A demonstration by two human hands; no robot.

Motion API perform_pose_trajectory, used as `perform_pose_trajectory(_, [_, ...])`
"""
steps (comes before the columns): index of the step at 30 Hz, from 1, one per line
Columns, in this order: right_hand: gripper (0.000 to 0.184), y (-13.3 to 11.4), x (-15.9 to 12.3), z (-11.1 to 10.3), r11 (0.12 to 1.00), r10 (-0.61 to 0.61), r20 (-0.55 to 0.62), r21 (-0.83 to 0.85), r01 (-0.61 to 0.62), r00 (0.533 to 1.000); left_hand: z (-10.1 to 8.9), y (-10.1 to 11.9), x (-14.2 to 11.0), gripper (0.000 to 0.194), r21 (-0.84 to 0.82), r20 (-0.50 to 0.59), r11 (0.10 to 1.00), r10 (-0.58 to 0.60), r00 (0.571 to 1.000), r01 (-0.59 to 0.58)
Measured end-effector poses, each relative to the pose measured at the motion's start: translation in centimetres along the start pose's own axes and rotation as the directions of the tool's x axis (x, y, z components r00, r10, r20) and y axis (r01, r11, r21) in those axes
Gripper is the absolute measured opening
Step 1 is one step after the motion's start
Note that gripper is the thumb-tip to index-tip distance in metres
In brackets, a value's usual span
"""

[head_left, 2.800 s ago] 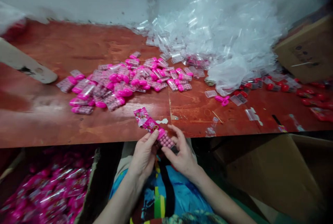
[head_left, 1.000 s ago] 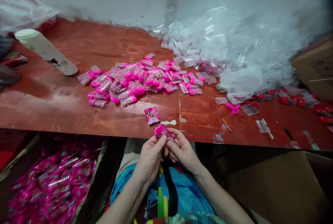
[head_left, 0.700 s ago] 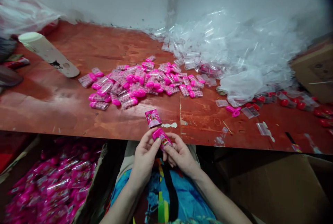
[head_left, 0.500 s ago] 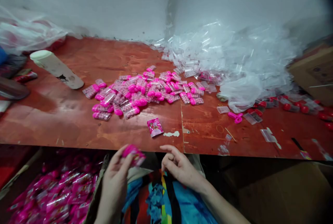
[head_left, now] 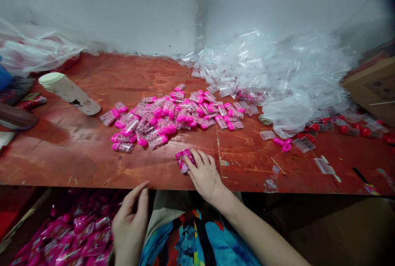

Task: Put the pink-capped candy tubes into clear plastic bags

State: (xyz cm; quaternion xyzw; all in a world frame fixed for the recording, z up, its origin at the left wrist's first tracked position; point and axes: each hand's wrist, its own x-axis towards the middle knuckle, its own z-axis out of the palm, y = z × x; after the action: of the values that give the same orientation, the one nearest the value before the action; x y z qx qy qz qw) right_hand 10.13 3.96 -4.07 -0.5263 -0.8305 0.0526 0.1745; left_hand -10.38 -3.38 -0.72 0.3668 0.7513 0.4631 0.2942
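On my remote feed, a pale blue-grey painted plaster wall (head_left: 123,10) fills 10 to 2 o'clock, a few dark specks, scuffed low at 11. Darker grey, blotchy vertical strip (head_left: 202,6) at 12. Long red-brown, worn wooden tabletop (head_left: 83,167) runs 9 to 3, thin straight seam (head_left: 219,155) at 5. Light's dim, cool; I get soft glare on the wood near 9 and 6. Floor below: too dark for me.
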Motion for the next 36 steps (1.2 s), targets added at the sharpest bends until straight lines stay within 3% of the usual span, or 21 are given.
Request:
perform_pose_trajectory(2, [0.044,-0.1,-0.7,0.6,1.0,-0.007,-0.039,-0.025,0.006,0.999,3.0,1.5,-0.3,0.025,-0.015,0.161,0.999,0.039,0.986,-0.037])
perform_pose_trajectory(5, [0.039,0.0,-1.5,0.8,1.0,-0.021,-0.098,-0.01,0.02,0.995,5.8,2.4,-0.2,0.031,-0.115,0.326,0.992,-0.007,0.945,0.047])
perform_pose_trajectory(11, [0.037,0.3,-2.7,0.3,0.997,-0.013,-0.218,0.07,0.029,0.976,7.7,2.9,0.3,0.044,-0.147,0.55,0.94,-0.182,0.815,0.309])
perform_pose_trajectory(14, [0.04,0.5,-3.0,-0.3,0.965,0.042,-0.249,0.262,0.025,0.968,8.1,3.4,0.4,0.036,-0.25,0.557,0.905,-0.155,0.816,0.343])
perform_pose_trajectory(16, [0.039,0.5,-2.8,-0.9,0.848,0.166,-0.227,0.529,-0.021,0.96,8.3,3.8,0.4,0.034,-0.293,0.535,0.892,-0.144,0.832,0.343])
perform_pose_trajectory(19, [0.037,0.5,-1.9,-1.7,0.508,0.365,-0.047,0.847,-0.157,0.93,8.6,4.2,0.4,0.035,-0.315,0.558,0.893,-0.099,0.824,0.32])
perform_pose_trajectory(22, [0.031,0.4,-0.7,-2.3,0.237,0.432,0.125,0.94,-0.246,0.893,9.3,4.7,0.3,0.034,-0.315,0.578,0.888,-0.099,0.81,0.334])
perform_pose_trajectory(24, [0.023,0.6,-0.1,-2.4,0.171,0.438,0.153,0.953,-0.249,0.886,9.9,5.0,0.2,0.035,-0.319,0.563,0.873,-0.138,0.815,0.368])
perform_pose_trajectory(27, [0.019,1.1,0.1,-2.4,0.234,0.448,0.096,0.947,-0.22,0.889,10.9,5.3,0.2,0.036,-0.33,0.568,0.85,-0.168,0.806,0.41])
perform_pose_trajectory(31, [0.021,2.0,-0.2,-2.5,0.448,0.45,-0.021,0.87,-0.205,0.893,11.9,5.8,0.4,0.036,-0.338,0.592,0.833,-0.173,0.787,0.437])
perform_pose_trajectory(36, [0.03,3.1,-0.2,-2.9,0.733,0.28,-0.141,0.67,-0.117,0.95,12.4,6.6,0.8,0.038,-0.329,0.653,0.814,-0.171,0.738,0.479])
